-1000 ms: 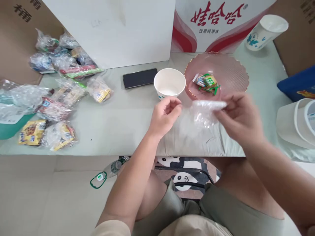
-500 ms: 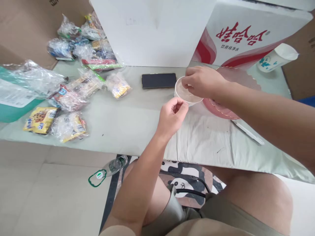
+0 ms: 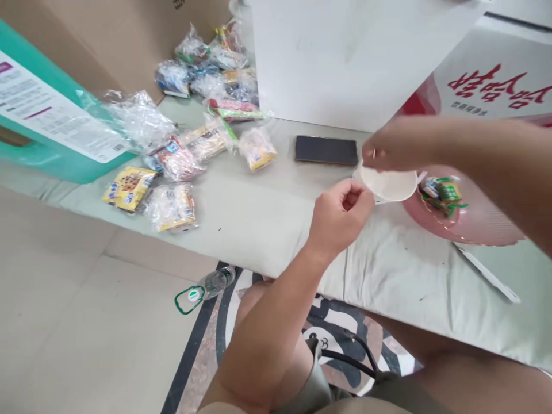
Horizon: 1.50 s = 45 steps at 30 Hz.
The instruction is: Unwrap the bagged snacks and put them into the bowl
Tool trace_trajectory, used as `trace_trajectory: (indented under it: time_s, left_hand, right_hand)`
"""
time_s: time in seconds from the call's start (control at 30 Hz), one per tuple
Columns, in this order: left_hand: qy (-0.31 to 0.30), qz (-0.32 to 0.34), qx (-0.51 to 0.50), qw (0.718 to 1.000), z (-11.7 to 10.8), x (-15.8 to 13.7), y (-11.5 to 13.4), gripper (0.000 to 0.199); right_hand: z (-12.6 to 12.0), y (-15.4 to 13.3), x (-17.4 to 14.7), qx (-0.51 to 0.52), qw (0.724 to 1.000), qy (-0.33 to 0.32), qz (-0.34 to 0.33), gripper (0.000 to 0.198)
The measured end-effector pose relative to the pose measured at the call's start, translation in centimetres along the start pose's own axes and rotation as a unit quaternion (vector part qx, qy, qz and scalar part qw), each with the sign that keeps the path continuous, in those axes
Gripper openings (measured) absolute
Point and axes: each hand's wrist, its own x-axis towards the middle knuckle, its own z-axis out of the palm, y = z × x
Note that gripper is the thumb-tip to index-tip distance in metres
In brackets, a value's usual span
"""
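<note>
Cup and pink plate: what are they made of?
Cup: looks like paper, matte white, thin rolled rim; right hand is at its rim. Plate: probably translucent plastic, possibly glass; pink, glossy, ribbed, scalloped edge, with the cloth showing through it.

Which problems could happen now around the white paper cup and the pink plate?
The right hand grips the white paper cup by its rim only, tilted, so it might slip or tip. The cup hangs close beside the pink plate of wrapped candies; a bump could scatter them. The left hand, curled just below, may knock the cup.
</note>
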Motion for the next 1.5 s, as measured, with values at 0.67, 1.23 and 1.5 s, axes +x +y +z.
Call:
trace_trajectory:
  time_s: [0.67, 1.23, 1.5]
  left_hand:
    - [0.23, 0.26, 0.016, 0.938, -3.6, -0.2, 1.8, 0.027]
    - [-0.342, -0.151, 0.193, 0.907, 0.1, -0.6, -1.1, 0.042]
    - [-0.333, -0.167, 0.208, 0.905, 3.9, -0.3, -2.9, 0.043]
  right_hand:
    - [11.9, -7.1, -0.8, -0.029, 0.998, -0.011, -0.062, 0.057]
    - [4.4, 2.5, -30.6, 0.009, 0.98, 0.192, 0.053, 0.026]
    - [-1.1, 10.9, -34.3, -0.176, 0.878, 0.2, 0.399, 0.022]
